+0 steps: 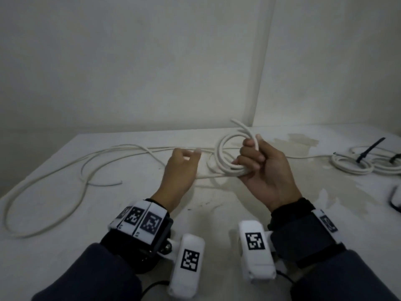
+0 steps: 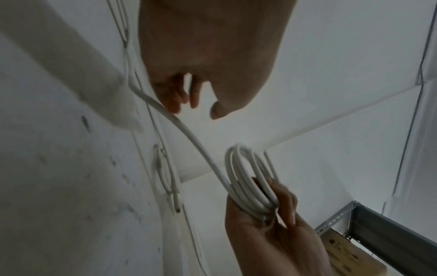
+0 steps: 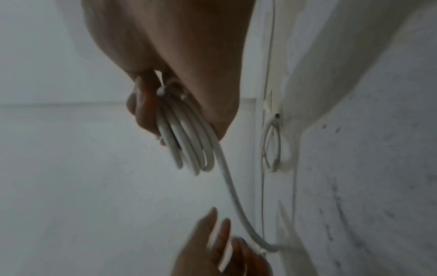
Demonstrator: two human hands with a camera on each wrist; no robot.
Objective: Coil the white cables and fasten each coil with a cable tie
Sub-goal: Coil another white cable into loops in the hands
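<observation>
The right hand (image 1: 263, 168) is clenched around a partly wound coil (image 1: 230, 153) of white cable, holding it raised above the table (image 1: 65, 246) near the far right corner; the wrist views show about 4 turns bunched between thumb and fingers, with 1 free end sticking up past the knuckles. The left hand (image 1: 181, 168) hangs just left of the coil with fingers loosely spread, grasping nothing, its fingertips beside the loose cable (image 1: 47, 177) that feeds from the coil and sprawls in wide loops across the left of the table. 2 finished coils (image 1: 355, 164), each with a black cable tie (image 1: 370, 148), lie at the right edge, so this looks like a later cable in hand. The main risk is the bunched turns springing apart if the right grip slackens while the left hand takes up the next length. The long tail could also cross itself or catch on the thinner strand beside it, dragging a kink into the coil.
</observation>
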